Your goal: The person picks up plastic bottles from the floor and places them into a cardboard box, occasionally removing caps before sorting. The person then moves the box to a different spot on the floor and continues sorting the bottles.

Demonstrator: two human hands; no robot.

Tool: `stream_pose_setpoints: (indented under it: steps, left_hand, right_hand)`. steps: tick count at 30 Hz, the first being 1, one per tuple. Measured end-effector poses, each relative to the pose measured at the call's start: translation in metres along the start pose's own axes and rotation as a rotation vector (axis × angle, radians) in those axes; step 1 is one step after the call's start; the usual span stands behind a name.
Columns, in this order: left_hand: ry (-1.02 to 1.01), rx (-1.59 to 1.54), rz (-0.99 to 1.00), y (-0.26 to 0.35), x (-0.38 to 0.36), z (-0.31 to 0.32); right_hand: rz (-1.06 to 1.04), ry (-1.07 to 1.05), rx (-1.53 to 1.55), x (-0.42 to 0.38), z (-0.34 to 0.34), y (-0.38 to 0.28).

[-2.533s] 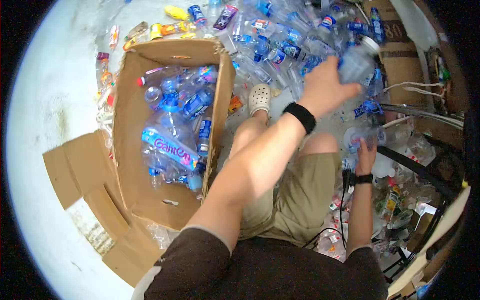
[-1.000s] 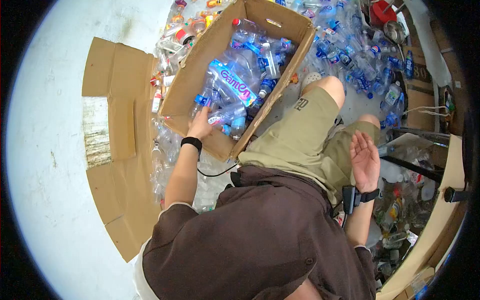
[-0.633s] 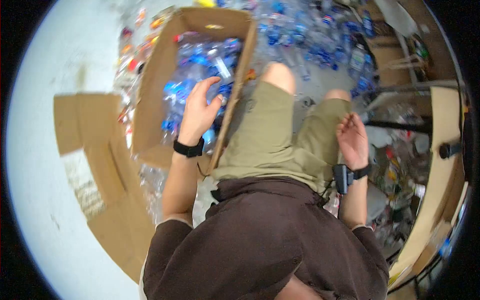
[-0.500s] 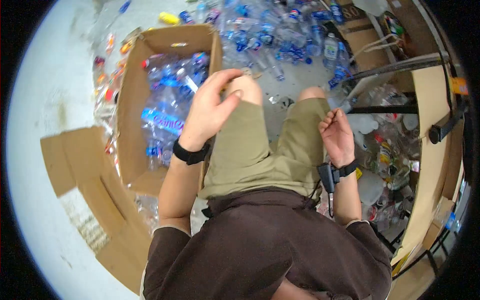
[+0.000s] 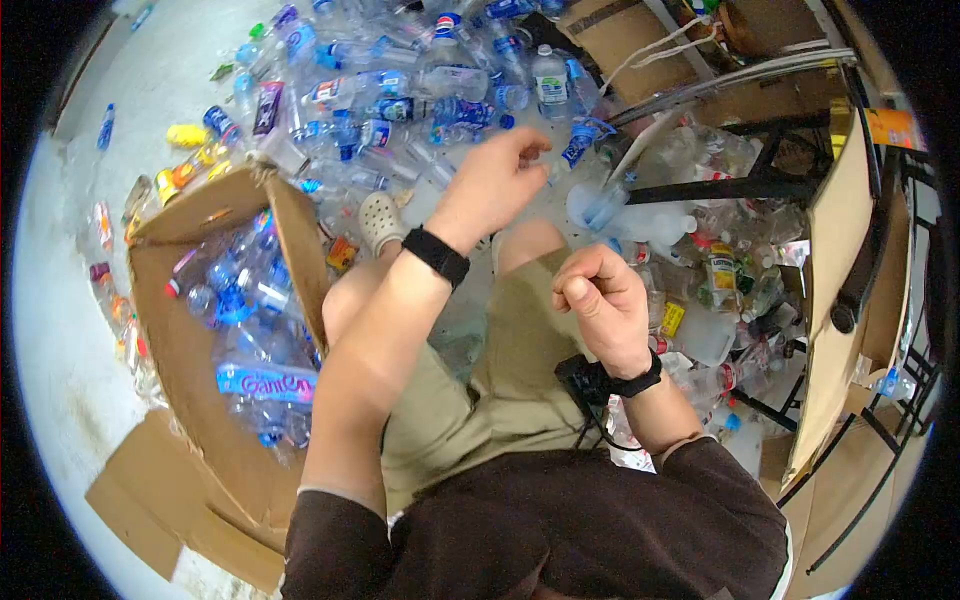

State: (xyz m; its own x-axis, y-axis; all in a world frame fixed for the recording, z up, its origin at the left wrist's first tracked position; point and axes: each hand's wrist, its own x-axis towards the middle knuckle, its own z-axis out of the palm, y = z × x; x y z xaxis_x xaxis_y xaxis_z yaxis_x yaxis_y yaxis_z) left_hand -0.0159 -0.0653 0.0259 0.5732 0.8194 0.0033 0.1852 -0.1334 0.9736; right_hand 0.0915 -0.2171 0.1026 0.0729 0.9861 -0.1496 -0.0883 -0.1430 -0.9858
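Note:
My left hand (image 5: 490, 190) reaches forward above the floor, palm down, with bent fingers spaced apart and nothing visible in them. Beyond it lies a heap of clear and blue-labelled plastic bottles (image 5: 462, 115). My right hand (image 5: 605, 305) hovers over my right thigh, its fingers curled in and the thumb against the index finger; no object shows in it. On my left stands an open cardboard box (image 5: 300, 255) holding several clear plastic bottles, among them a large Ganten bottle (image 5: 266, 384) with a blue and pink label.
On my right, a black metal frame (image 5: 715, 190) and a cardboard panel (image 5: 825, 300) border more mixed bottles, including a yellow-labelled one (image 5: 721, 275). Flattened cardboard (image 5: 135, 490) lies at lower left. A light clog (image 5: 380, 222) is on my left foot. A capped bottle (image 5: 550, 82) is at the back.
My view has turned, so the box now appears farther left. My left hand has swung forward and right, away from the box. My right hand has moved inward, still curled.

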Motion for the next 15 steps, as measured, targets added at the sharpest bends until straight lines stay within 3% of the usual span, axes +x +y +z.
stream_pose_setpoints:
  steps: [1,4,5,7,15]
  left_hand:
    - [-0.014,-0.007,-0.008,-0.013,0.005,0.005]
    - [-0.02,0.086,-0.058,-0.024,0.005,0.009]
    - [-0.02,0.163,-0.079,-0.025,0.004,0.007]
    - [-0.005,0.159,-0.101,-0.026,0.009,0.0]
    - [0.088,0.195,-0.227,-0.024,0.034,-0.038]
  right_hand:
    - [0.002,0.017,-0.005,0.011,-0.008,0.009]
    - [0.295,0.207,-0.374,0.051,-0.055,0.041]
    - [0.242,0.255,-0.296,0.06,-0.095,0.092]
    - [0.4,0.421,-0.095,0.09,-0.12,0.129]
    - [0.742,0.576,-0.179,0.15,-0.209,0.318]
